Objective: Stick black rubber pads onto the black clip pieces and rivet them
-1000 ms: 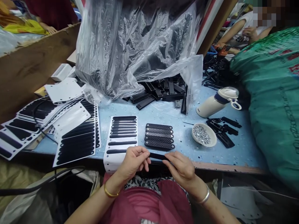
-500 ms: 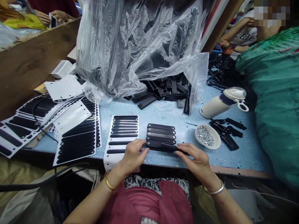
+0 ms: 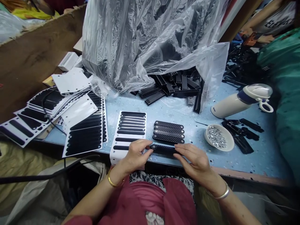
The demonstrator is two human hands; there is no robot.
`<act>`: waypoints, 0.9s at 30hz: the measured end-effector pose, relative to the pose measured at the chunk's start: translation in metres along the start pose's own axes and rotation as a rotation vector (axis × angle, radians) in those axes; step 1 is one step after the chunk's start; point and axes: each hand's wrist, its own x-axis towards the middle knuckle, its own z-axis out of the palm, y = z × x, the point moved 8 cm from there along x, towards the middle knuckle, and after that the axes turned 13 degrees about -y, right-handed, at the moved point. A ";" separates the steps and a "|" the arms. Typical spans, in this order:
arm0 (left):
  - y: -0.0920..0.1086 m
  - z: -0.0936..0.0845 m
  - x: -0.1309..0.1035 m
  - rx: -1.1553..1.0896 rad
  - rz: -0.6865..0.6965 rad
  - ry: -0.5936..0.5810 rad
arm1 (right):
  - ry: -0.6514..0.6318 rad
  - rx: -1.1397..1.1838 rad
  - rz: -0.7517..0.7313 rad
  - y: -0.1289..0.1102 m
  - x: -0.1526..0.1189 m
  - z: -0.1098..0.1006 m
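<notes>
Between my hands is a black bar-shaped part (image 3: 164, 149) with a textured top and a round metal spot near its left end. My left hand (image 3: 137, 153) pinches that left end between thumb and fingertips. My right hand (image 3: 195, 161) closes on the other end, its fingers along the top and thumb at the near side. Just beyond lies a row of several similar black bars (image 3: 169, 132) with a diamond pattern. Left of them is a white sheet (image 3: 118, 152) of black adhesive strips, partly behind my left hand.
A white bowl (image 3: 232, 144) of small metal pieces stands right, with loose black parts (image 3: 243, 145) and a tilted-looking bottle (image 3: 231, 104) around it. Plastic sheeting (image 3: 150, 47) partly covers a heap of black bars (image 3: 173, 87). More strip sheets (image 3: 84, 140) pile up left. A green sack (image 3: 288, 103) borders the right.
The nearest bar has come away from the row toward me, now held by both hands. The dark strip that lay askew over it no longer shows separately. The view has shifted.
</notes>
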 end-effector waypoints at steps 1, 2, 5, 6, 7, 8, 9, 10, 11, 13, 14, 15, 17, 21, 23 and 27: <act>0.000 0.000 0.001 -0.011 0.002 -0.010 | -0.004 -0.013 -0.012 -0.002 0.003 0.002; 0.000 0.001 0.001 -0.019 0.003 -0.015 | -0.005 -0.024 -0.021 -0.003 0.005 0.004; 0.001 -0.001 0.002 -0.035 0.013 -0.007 | -0.009 -0.036 -0.036 -0.004 0.009 0.008; 0.002 -0.001 0.002 -0.038 0.018 -0.002 | -0.016 -0.033 -0.036 -0.004 0.009 0.009; 0.002 -0.001 0.002 -0.038 0.023 -0.001 | -0.024 -0.029 -0.032 -0.003 0.010 0.010; 0.003 -0.001 0.002 -0.033 0.027 0.001 | -0.029 -0.024 -0.028 -0.002 0.010 0.011; 0.004 -0.002 0.002 -0.024 0.032 0.007 | -0.029 -0.021 -0.027 -0.002 0.010 0.012; 0.005 -0.002 0.001 -0.006 0.041 0.019 | -0.025 -0.019 -0.028 -0.001 0.010 0.012; 0.008 -0.003 0.000 0.024 0.060 0.039 | -0.018 -0.019 -0.032 -0.001 0.010 0.012; 0.017 -0.005 -0.005 0.121 0.124 0.095 | -0.011 -0.021 -0.032 0.000 0.010 0.013; 0.022 -0.005 -0.008 0.181 0.159 0.120 | -0.011 -0.022 -0.028 0.001 0.009 0.013; 0.026 -0.004 -0.012 0.238 0.189 0.135 | -0.017 -0.022 -0.022 0.002 0.009 0.014; 0.032 0.001 -0.019 0.318 0.218 0.140 | -0.038 -0.019 -0.009 0.003 0.009 0.017; 0.033 0.012 -0.030 0.352 0.219 0.114 | -0.062 -0.003 0.004 0.003 0.010 0.019; 0.032 0.018 -0.034 0.366 0.232 0.100 | -0.060 -0.001 0.006 0.003 0.010 0.019; 0.031 0.030 -0.038 0.410 0.237 0.061 | -0.067 -0.014 0.014 0.003 0.010 0.020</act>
